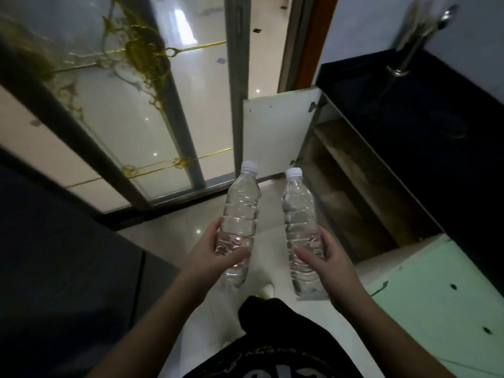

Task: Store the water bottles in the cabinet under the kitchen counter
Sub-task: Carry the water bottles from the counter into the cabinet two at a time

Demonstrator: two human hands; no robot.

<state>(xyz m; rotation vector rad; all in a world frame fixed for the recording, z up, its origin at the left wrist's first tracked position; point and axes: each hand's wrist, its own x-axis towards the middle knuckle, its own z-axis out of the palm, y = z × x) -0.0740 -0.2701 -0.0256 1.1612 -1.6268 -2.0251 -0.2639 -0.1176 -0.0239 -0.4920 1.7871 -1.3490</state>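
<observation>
I hold two clear plastic water bottles with white caps, one in each hand, upright in front of me over the floor. My left hand grips the lower part of the left bottle. My right hand grips the lower part of the right bottle. The cabinet under the black counter stands open to the right of the bottles; its dark wooden interior with a shelf shows. Both doors are swung out: a white one at the far side, a pale green one near my right arm.
A chrome tap stands on the counter at the top right. A glass sliding door with gold ornament fills the left and middle. A dark surface lies at my lower left. Glossy floor tiles run between them.
</observation>
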